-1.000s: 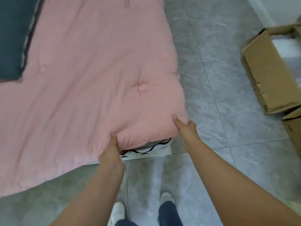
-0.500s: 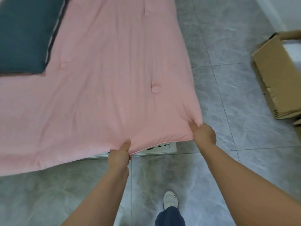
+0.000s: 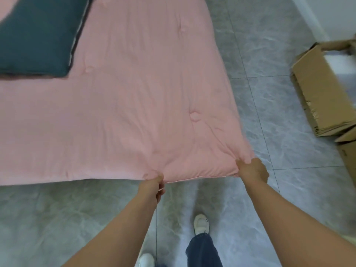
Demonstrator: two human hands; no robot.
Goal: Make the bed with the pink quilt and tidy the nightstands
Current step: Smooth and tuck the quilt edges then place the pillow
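The pink quilt [image 3: 134,93] lies spread over the bed and fills the upper left of the head view. Its near right corner is pulled taut toward me. My left hand [image 3: 154,186] pinches the quilt's near edge between thumb and curled fingers. My right hand [image 3: 253,169] grips the quilt's right corner with fingers curled round the fabric. A dark teal pillow [image 3: 38,35] lies on the quilt at the top left. The bed frame beneath is hidden by the quilt.
Grey marbled floor tiles [image 3: 260,64] surround the bed. Open cardboard boxes [image 3: 319,89] stand on the floor at the right, near a white wall. My feet in white shoes [image 3: 201,224] stand just short of the bed's edge.
Both hands have drawn the quilt corner toward me and to the right, covering the patterned sheet and bed frame that showed below the edge. The quilt now lies flatter.
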